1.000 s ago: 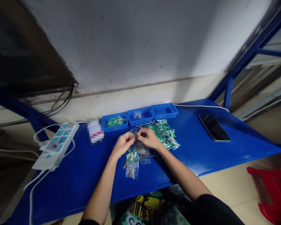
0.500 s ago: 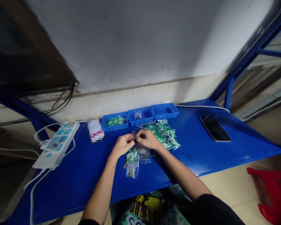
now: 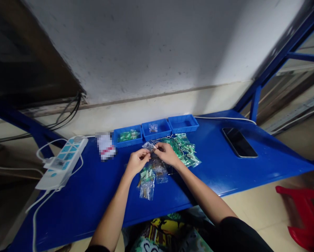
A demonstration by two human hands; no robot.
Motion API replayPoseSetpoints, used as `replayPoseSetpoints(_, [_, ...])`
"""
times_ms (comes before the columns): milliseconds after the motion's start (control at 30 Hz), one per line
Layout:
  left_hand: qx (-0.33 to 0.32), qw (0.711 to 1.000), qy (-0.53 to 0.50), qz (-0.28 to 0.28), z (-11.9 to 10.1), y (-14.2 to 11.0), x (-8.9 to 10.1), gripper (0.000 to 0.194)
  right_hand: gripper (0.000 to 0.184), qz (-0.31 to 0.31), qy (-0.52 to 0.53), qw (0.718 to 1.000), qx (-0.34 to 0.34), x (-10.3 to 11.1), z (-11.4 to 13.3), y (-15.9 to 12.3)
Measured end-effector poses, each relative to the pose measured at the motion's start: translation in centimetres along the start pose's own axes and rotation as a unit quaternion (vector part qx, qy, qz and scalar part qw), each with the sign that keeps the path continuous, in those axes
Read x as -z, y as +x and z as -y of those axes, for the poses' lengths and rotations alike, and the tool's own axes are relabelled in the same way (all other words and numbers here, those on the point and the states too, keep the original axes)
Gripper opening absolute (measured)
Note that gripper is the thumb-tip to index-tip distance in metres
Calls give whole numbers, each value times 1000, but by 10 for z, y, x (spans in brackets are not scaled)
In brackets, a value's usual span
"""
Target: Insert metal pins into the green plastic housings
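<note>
Between my fingertips is a small clear plastic bag (image 3: 148, 145), pinched by my left hand (image 3: 138, 161) on one side and my right hand (image 3: 165, 154) on the other. Its contents are too small to make out. Just below lie bags with brass-coloured pins (image 3: 161, 174) and a bag with green and white pieces (image 3: 147, 173). Right of my right hand spreads a pile of clear bags holding green and white parts (image 3: 184, 148), with thin metal pins sticking out.
Three blue trays stand along the wall: a left tray (image 3: 128, 142) with green parts, a middle tray (image 3: 157, 135) with one small bag, and a right tray (image 3: 183, 130). A power strip (image 3: 64, 161) with white cables lies left; a phone (image 3: 239, 142) lies right. A red stool (image 3: 304, 213) stands on the floor.
The clear bag now shows more above my fingers, spread open upward. My hands have shifted only slightly; the view has moved a little.
</note>
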State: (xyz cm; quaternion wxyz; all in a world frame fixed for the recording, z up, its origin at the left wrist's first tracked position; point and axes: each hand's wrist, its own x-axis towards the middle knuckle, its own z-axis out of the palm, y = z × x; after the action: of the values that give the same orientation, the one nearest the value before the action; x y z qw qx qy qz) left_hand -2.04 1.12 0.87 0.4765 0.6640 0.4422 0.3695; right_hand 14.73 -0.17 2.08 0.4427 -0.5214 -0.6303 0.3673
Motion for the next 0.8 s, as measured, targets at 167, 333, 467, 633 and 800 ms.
replayPoseSetpoints(167, [0, 1000, 0, -24, -1, 0, -4, 9, 13, 19, -14, 1000, 21, 0, 1, -1])
replayPoseSetpoints(333, [-5, 999, 17, -49, -4, 1, -3, 2, 10, 38, -37, 998, 43, -1, 1, -3])
replayPoseSetpoints(467, [-4, 999, 18, -43, -5, 1, -1, 9, 11, 32, -46, 997, 46, 0, 0, -2])
replayPoseSetpoints(633, [2, 999, 14, -39, -2, 2, -2, 15, 12, 30, -51, 997, 43, 2, -2, -1])
replayPoseSetpoints(800, [5, 999, 11, -41, 2, 3, -1, 13, 13, 32, -54, 997, 42, 1, -2, -1])
